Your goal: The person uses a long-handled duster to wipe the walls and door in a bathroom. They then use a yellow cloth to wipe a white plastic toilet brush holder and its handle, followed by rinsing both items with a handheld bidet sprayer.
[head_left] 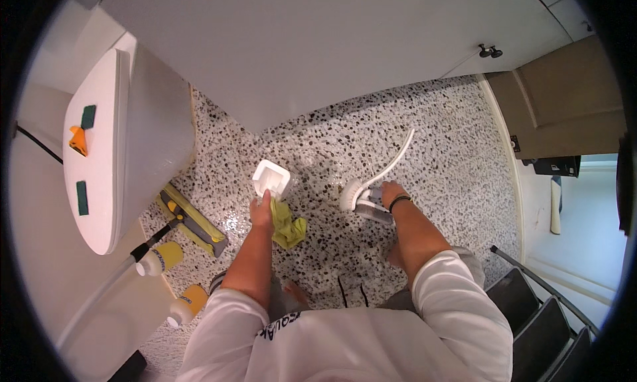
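My left hand (261,213) is closed on a white square-mouthed container (284,180), with the thumb at its near rim. A crumpled yellow-green cloth (288,229) hangs beside this hand; whether the fingers also grip it is hidden. To the right, my right hand (391,193) is closed round a cluster of cleaning brushes. One is a white brush (352,195) with a round head and a long curved handle reaching away from me. Just below it sits a brush with grey bristles (373,213). The grips inside my right fingers are mostly covered.
On the left lies a yellow-and-grey floor mop (192,221) near two yellow bottles (169,254). A white ledge (99,163) bears green scouring pads (82,197) and an orange scraper (78,142). Grey cabinets (318,50) border the speckled floor (458,150); a black step ladder (541,312) stands right.
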The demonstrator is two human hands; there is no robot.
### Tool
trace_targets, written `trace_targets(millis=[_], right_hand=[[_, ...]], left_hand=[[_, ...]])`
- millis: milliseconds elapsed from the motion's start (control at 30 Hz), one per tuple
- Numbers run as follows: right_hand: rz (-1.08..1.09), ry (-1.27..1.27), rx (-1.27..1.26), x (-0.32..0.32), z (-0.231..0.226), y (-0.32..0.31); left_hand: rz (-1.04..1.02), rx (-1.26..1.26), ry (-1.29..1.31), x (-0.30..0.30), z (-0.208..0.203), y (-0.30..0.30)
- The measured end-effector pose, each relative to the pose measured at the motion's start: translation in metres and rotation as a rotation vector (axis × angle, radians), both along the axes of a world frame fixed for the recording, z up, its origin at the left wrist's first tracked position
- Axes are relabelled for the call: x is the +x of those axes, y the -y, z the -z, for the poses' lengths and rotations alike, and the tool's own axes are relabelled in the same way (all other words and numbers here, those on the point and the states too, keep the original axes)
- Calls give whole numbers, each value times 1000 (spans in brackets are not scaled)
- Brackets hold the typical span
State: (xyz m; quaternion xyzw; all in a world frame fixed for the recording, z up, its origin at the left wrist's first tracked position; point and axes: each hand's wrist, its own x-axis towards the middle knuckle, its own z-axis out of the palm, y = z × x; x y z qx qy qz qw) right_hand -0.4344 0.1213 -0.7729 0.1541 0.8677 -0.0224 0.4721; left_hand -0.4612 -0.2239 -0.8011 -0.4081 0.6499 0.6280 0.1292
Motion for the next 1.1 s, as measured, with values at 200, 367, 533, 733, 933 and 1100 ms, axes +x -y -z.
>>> trace_targets(millis=[200,367,533,733,933,1100], right_hand=[[-114,20,43,-33,1,5],[-209,49,192,-37,63,-13],[-442,96,238,-33,44,-5],[-314,86,-210,-42,12,-8],[388,266,-716,-52,-43,-1],[1130,210,-1015,-27,-48,38]], left_hand=[[-13,668,322,29,-107,-2],[-111,855,359,51,-163,10],[-177,931,334,77,-183,20],[-80,823,293,65,-202,-5],[-65,1213,-246,31,-223,3],[129,1128,47,20,-81,-23]])
